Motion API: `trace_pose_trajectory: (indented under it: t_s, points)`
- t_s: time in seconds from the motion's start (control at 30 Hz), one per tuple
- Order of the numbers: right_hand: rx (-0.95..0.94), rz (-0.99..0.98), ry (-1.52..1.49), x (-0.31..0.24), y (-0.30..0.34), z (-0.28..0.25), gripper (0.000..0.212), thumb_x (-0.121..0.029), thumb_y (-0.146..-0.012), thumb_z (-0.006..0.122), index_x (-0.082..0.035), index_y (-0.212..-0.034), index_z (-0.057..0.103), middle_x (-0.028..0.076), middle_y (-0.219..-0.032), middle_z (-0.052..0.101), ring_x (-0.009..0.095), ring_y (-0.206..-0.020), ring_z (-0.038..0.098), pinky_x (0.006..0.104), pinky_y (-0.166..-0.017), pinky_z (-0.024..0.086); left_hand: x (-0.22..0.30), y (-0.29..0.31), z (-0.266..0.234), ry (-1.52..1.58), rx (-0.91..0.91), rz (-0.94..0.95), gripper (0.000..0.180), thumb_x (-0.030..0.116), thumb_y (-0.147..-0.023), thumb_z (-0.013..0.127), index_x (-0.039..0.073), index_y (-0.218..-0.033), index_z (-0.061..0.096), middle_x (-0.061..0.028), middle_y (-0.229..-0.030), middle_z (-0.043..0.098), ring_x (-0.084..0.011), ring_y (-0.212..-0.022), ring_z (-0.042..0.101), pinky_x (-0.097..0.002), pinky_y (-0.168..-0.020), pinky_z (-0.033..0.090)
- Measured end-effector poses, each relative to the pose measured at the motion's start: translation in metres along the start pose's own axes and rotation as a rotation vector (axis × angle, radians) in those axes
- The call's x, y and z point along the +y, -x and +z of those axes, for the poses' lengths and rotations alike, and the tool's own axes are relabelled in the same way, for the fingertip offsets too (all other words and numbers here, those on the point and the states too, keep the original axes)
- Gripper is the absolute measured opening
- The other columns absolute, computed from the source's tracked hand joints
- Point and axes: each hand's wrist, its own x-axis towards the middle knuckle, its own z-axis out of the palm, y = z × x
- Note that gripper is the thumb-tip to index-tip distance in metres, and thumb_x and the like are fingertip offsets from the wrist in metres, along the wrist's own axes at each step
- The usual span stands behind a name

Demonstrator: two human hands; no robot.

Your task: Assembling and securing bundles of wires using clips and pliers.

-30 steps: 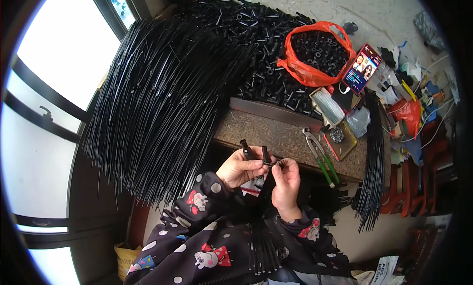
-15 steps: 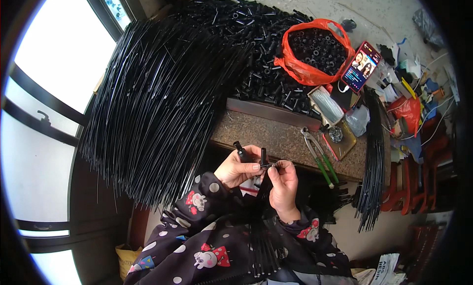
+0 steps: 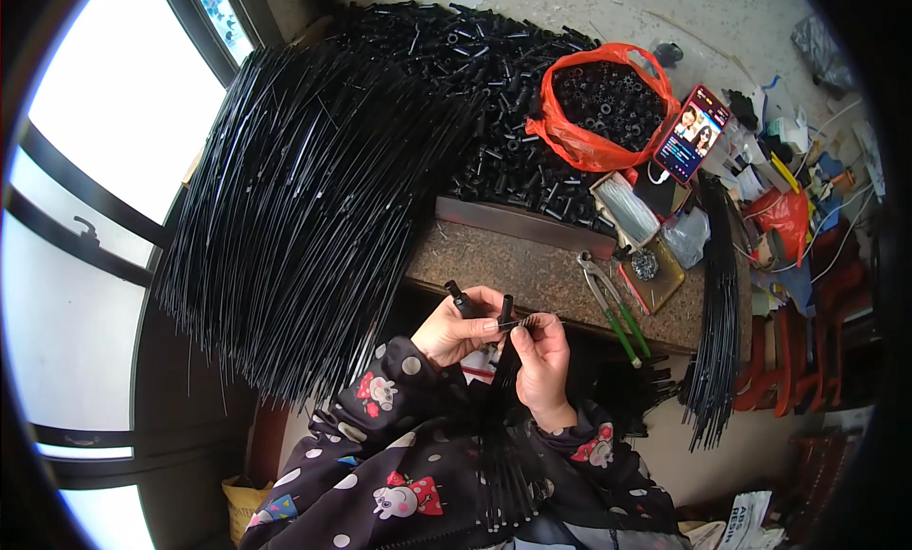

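Observation:
My left hand (image 3: 454, 328) is closed around a black tubular plastic fitting (image 3: 462, 301); its narrow neck sticks up past the fingers. A second, slimmer black tube (image 3: 507, 306) stands upright at my left thumb and fingertips. Against it, my right hand (image 3: 544, 365) pinches a thin wire (image 3: 551, 320), whose fine end shows beyond the fingertips. The fingers hide where wire and tube meet. Below both hands hangs a bunch of thin black rods (image 3: 503, 464) with small pale tips, lying down over my dark dotted clothing.
A large sheaf of long black rods (image 3: 294, 218) covers the table's left. Behind a low board (image 3: 522, 225) are heaped black tubular fittings (image 3: 475, 66). A red bag (image 3: 589, 156) holds small black rings. Green-handled pincers (image 3: 613, 308), a lit phone (image 3: 693, 135) and another rod bundle (image 3: 719, 331) are at right.
My right fingers have shifted slightly left and curled at the slim tube, and the wire end shows more clearly. My left hand keeps its hold; the view has tilted slightly.

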Motion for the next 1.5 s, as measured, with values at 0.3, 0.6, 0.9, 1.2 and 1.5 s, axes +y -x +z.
trace_pose_trajectory:
  t_s: [0.3,0.6,0.9,1.2,1.5]
  points:
    - [0.027,0.015,0.010,-0.001,-0.001,-0.001,0.017,-0.008,-0.084,0.060,-0.003,-0.095,0.048,0.000,-0.086,0.051,0.005,-0.078,0.048,0.0190,-0.072,0.039,0.001,-0.001,0.001,-0.006,0.077,0.005,0.024,-0.002,-0.077,0.063,0.000,-0.098,0.053,-0.0113,-0.095,0.060,-0.0174,-0.085,0.061,-0.0274,-0.076,0.052]
    - [0.023,-0.011,0.008,0.003,-0.003,-0.006,0.016,-0.007,-0.084,0.060,-0.004,-0.095,0.049,0.004,-0.089,0.056,0.010,-0.078,0.053,0.0229,-0.072,0.044,0.000,0.002,0.006,-0.131,0.056,0.041,0.027,-0.004,-0.075,0.064,0.000,-0.100,0.054,-0.0089,-0.094,0.060,-0.0171,-0.083,0.060,-0.0273,-0.074,0.051]
    - [0.057,-0.029,0.043,0.003,-0.001,-0.004,0.016,-0.007,-0.085,0.059,-0.003,-0.096,0.049,0.001,-0.088,0.055,0.006,-0.080,0.051,0.0203,-0.075,0.041,-0.010,0.010,0.029,-0.864,0.227,0.474,0.030,-0.006,-0.069,0.067,-0.003,-0.097,0.056,-0.0008,-0.081,0.054,-0.0100,-0.074,0.055,-0.0217,-0.067,0.044]
    - [-0.144,0.228,-0.233,0.006,-0.008,-0.018,0.013,-0.011,-0.085,0.059,-0.005,-0.094,0.052,0.002,-0.090,0.058,0.010,-0.082,0.054,0.0231,-0.076,0.043,-0.023,0.010,0.020,-0.186,0.190,0.252,0.019,0.001,-0.075,0.067,0.001,-0.093,0.061,-0.0034,-0.075,0.061,-0.0103,-0.064,0.057,-0.0231,-0.055,0.046]
    - [-0.195,0.276,-0.192,0.004,-0.009,-0.018,0.019,-0.019,-0.087,0.056,-0.004,-0.097,0.052,0.005,-0.087,0.060,0.013,-0.079,0.058,0.0264,-0.072,0.047,0.008,0.005,0.018,-0.469,0.154,0.056,0.022,0.004,-0.072,0.071,-0.003,-0.090,0.060,-0.0093,-0.074,0.062,-0.0154,-0.056,0.058,-0.0277,-0.051,0.047]
